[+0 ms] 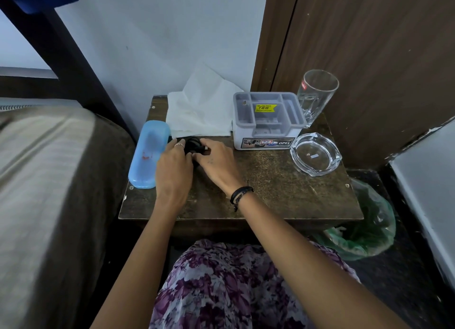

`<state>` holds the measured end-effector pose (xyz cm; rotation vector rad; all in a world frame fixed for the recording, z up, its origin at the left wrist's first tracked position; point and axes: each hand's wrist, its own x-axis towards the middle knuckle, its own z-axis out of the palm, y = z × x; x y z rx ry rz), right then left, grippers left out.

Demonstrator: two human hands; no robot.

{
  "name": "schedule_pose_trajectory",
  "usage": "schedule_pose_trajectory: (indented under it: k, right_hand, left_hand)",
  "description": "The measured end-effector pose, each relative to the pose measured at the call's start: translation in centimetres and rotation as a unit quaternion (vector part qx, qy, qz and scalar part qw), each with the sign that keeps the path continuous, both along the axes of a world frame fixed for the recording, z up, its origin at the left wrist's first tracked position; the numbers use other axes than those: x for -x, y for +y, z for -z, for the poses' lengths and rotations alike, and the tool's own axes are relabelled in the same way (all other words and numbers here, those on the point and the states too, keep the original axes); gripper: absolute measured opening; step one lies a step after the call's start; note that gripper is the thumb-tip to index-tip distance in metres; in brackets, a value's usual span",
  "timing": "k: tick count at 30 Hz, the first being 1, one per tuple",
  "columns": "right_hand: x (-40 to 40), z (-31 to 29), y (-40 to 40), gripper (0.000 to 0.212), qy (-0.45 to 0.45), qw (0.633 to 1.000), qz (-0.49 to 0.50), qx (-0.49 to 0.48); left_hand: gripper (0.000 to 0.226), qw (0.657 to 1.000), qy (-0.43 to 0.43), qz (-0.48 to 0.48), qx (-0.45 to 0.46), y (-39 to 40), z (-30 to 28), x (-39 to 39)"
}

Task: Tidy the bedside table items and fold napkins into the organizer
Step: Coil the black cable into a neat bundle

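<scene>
On the small brown bedside table [270, 185], both hands close around a black coiled cable [193, 143]. My left hand [173, 166] grips its left side and my right hand [216, 163] its right side, so most of the cable is hidden. A blue oblong case [147, 153] lies at the table's left edge, touching my left hand. White napkins [202, 109] lie loose and unfolded at the back against the wall. A grey compartment organizer [267, 121] with a yellow price sticker stands to the right of the napkins, with nothing in its compartments.
A tall drinking glass [316, 94] stands behind the organizer at the back right. A clear glass ashtray [316, 153] sits in front of it. A bed [44, 180] borders the table on the left. A green plastic bag [366, 232] lies on the floor at right.
</scene>
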<state>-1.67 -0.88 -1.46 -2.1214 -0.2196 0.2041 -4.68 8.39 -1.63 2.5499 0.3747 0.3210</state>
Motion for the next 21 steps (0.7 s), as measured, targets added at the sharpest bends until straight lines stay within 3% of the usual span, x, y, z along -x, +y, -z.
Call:
schedule_pose_trajectory:
  k: [10,21]
  right_hand:
    - [0.3,-1.4,-1.7,0.029,-0.044,0.999,0.005,0.024]
    - [-0.8,-5.5,-2.6,0.022,-0.116,0.993,0.032,-0.01]
  left_hand:
    - [0.027,1.0,-0.012,0.0,0.008,-1.3,-1.0,0.1]
    - [0.029,0.984,-0.095,0.005,0.15,-2.3,-4.8,-1.0]
